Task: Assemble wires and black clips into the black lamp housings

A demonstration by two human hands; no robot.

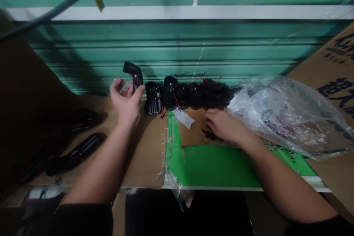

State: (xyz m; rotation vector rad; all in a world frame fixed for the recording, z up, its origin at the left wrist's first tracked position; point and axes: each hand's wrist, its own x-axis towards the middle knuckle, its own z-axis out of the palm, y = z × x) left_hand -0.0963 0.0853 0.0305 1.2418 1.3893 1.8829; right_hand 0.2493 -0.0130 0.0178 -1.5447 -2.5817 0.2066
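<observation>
L hand (125, 102) spread, fingertip touching black angled plastic part (133, 76), long axis tilted up-left, L hand much nearer. R hand (224, 127) curled down over small black bits (208, 135), can't tell if pinching, beside clear plastic bag (284, 114); row of black parts (182, 94) between hands.

Left sleeve (83, 219): black, plain dark fabric, below and left of green board (212, 166). Right sleeve (315, 228): same black, below and right of green board. Both forearms (102, 166) bare past cuffs. Left hand (125, 101) and right hand (224, 127) bare, beyond board's far edge.
</observation>
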